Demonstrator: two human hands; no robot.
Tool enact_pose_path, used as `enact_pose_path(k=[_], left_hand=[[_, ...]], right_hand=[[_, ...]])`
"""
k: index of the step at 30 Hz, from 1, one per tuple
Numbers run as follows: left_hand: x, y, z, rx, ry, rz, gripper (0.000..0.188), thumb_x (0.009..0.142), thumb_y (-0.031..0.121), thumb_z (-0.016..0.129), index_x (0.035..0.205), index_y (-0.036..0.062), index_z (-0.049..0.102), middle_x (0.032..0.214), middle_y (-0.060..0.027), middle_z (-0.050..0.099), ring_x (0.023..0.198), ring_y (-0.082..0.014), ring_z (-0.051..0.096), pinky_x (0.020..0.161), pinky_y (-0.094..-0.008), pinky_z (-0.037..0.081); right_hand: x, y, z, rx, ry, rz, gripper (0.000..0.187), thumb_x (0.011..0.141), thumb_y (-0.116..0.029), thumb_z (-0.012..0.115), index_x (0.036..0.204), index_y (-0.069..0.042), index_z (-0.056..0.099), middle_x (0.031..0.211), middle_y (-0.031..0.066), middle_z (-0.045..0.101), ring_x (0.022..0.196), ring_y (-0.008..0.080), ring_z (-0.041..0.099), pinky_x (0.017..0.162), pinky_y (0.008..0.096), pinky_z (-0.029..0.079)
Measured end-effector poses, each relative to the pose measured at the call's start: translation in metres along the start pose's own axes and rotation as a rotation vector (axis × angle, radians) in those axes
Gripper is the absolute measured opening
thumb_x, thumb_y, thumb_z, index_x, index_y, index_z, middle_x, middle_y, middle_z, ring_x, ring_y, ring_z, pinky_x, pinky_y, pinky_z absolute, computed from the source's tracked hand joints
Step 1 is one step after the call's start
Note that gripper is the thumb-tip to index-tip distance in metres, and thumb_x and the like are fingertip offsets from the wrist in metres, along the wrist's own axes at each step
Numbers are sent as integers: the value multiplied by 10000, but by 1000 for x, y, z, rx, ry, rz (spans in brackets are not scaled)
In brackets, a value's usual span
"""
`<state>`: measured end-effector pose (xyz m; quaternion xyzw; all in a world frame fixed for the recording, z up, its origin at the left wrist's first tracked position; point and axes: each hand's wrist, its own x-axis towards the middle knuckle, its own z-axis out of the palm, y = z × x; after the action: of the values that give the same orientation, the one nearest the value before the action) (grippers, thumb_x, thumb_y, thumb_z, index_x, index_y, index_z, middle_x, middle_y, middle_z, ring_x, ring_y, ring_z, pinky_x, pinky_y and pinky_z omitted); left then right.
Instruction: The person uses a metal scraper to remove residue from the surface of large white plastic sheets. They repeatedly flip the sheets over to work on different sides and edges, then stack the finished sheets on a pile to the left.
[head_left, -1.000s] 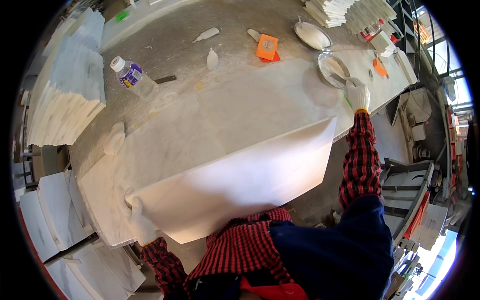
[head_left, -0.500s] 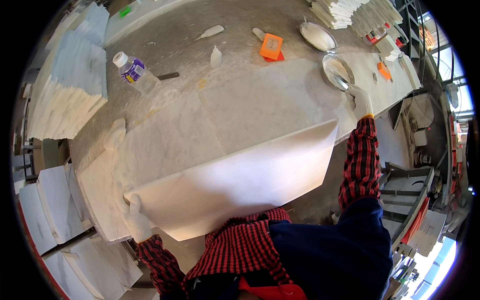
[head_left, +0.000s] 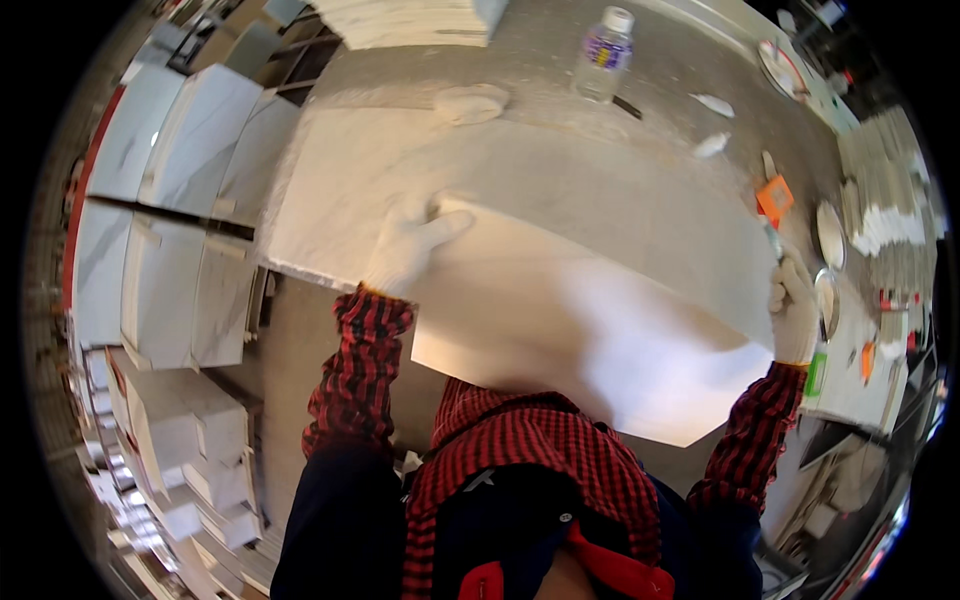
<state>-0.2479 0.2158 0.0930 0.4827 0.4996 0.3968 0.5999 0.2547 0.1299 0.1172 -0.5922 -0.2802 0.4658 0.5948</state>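
Observation:
A white stone slab (head_left: 540,295) stands tilted on its long edge at the near side of the worktable (head_left: 330,190), against my front. My left hand (head_left: 400,248), in a white glove, grips its left upper corner, thumb on the near face. At the slab's right end is my gloved right hand (head_left: 795,312), fingers curled round a small tool whose shiny blade (head_left: 773,238) points away from me; its handle is hidden. Beside that hand lie a metal bowl of pale paste (head_left: 827,300) and, farther off, a second bowl (head_left: 829,237).
A spare white glove (head_left: 470,103) lies on the table. Farther back are a clear bottle (head_left: 603,58), white applicators (head_left: 711,145) and an orange box (head_left: 775,197). Stacked slabs rise at the back (head_left: 410,22) and right (head_left: 885,180). Slabs on racks (head_left: 180,290) stand left.
My view has swung left. My right hand has drawn the bladed tool out of the bowl and come to the slab's right end. My left hand keeps hold of the slab's left corner.

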Motion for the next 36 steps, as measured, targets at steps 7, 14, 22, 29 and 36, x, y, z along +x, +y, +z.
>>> enact_pose_path(k=[7, 14, 22, 29, 36], left_hand=[[-3, -3, -7, -75, -58, 46, 604, 891, 13, 735, 1452, 13, 513, 1215, -105, 681, 1084, -161, 657, 979, -297, 519], [-1, -11, -6, -220, -75, 105, 641, 866, -13, 760, 1449, 9, 494, 1219, -113, 678, 1126, -174, 641, 991, -324, 526], [-11, -17, -2, -242, 63, 99, 644, 855, -2, 785, 1434, 16, 503, 1197, -76, 684, 1128, -161, 631, 979, -310, 522], [-13, -14, -1, -250, 76, 114, 620, 845, 2, 808, 1405, 42, 544, 1192, -63, 692, 1099, -153, 644, 963, -308, 530], [-11, -21, -4, -263, 73, 127, 628, 828, -34, 810, 1397, 55, 559, 1133, -52, 718, 1065, -141, 656, 943, -314, 548]], right_hand=[[-18, 3, 171, -377, -435, -86, 324, 1023, -221, 626, 1226, 25, 683, 838, -53, 615, 642, 23, 501, 562, 189, 390], [-39, 8, 268, -340, -547, 182, 343, 1003, -200, 599, 1242, 35, 669, 871, 24, 658, 666, 71, 548, 588, 222, 424], [-50, 16, 298, -456, -545, 122, 326, 990, -194, 598, 1192, 42, 696, 817, 34, 669, 644, 73, 555, 571, 240, 437], [-55, 17, 298, -498, -542, 54, 287, 982, -154, 605, 1182, 25, 708, 802, 47, 692, 613, 72, 565, 561, 237, 444], [-60, 18, 299, -549, -520, 16, 255, 985, -149, 615, 1168, -11, 727, 822, 64, 720, 594, 75, 586, 544, 236, 449]])
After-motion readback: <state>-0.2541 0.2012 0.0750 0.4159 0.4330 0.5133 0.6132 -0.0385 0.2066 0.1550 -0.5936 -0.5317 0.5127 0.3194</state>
